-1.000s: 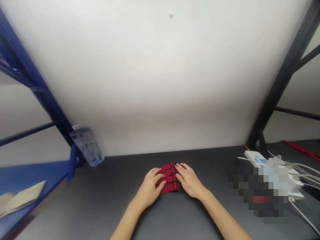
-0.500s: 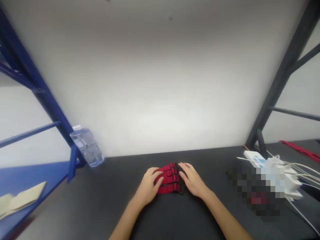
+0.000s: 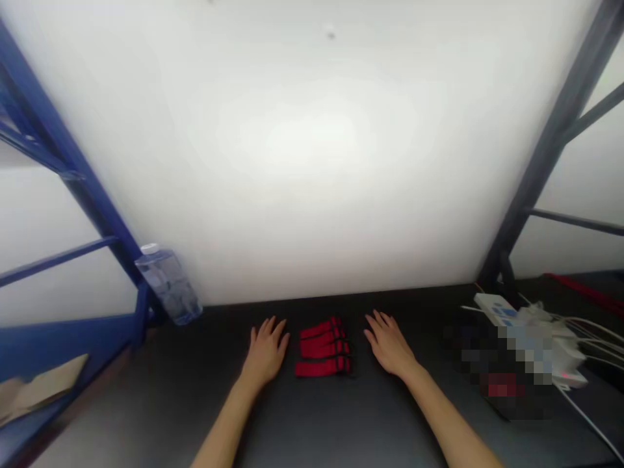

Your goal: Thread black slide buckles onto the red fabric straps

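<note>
Several red straps (image 3: 319, 349) with black buckles at their right ends lie side by side on the dark table (image 3: 312, 416). My left hand (image 3: 266, 351) rests flat on the table just left of the straps, fingers spread and apart from them. To their right, my right hand (image 3: 389, 342) also lies palm down with its fingers stretched out, touching none of the straps. Neither hand holds anything.
A clear bottle with a white cap (image 3: 170, 284) leans by the blue frame (image 3: 104, 201) at left. On the right are a white power strip (image 3: 497, 309) with plugs and cables, a blurred-out dark object (image 3: 472, 351) and a red strap (image 3: 585, 290).
Both hands have come off the red straps and moved outward, my left hand to the left and my right hand to the right. The straps stay in place. The picture is brighter on the wall.
</note>
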Demonstrator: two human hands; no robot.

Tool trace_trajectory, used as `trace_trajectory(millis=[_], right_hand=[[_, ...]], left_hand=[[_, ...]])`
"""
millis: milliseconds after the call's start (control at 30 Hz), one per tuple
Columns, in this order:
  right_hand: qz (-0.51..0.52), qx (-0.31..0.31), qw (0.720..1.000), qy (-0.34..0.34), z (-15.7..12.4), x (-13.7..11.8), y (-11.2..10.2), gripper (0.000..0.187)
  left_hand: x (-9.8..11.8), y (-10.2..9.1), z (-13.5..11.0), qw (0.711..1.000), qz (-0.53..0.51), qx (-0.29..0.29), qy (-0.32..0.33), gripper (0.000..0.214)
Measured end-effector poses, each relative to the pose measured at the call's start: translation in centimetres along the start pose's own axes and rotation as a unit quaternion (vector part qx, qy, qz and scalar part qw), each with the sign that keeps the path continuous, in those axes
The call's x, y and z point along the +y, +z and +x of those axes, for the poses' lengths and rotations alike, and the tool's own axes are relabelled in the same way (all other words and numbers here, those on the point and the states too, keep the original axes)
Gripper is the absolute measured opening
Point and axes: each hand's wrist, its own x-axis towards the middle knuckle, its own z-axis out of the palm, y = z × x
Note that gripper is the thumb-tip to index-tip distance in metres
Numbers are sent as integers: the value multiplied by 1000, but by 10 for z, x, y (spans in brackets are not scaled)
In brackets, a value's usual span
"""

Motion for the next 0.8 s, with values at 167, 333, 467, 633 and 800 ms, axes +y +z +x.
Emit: trace_trajectory(millis=[167,333,467,633,800], right_hand=[[-16,-2,1000,-17,-4,-6,-2,60],[1,-29,999,-30,1,-3,-3,66],[17,-29,999,-17,10,-1,-2,64],[26,-21,999,-20,14,2,2,62],[32,-25,999,-18,15,8,5,61]], left_hand=[[-1,-1,0,1000,4,-2,10,46],[-7,-2,8,1000,-13,-14,21,47],[-11,0,20,999,-29,-22,27,49],[-15,5,24,999,-35,-26,27,51],[-18,7,22,998,-34,-37,32,52]])
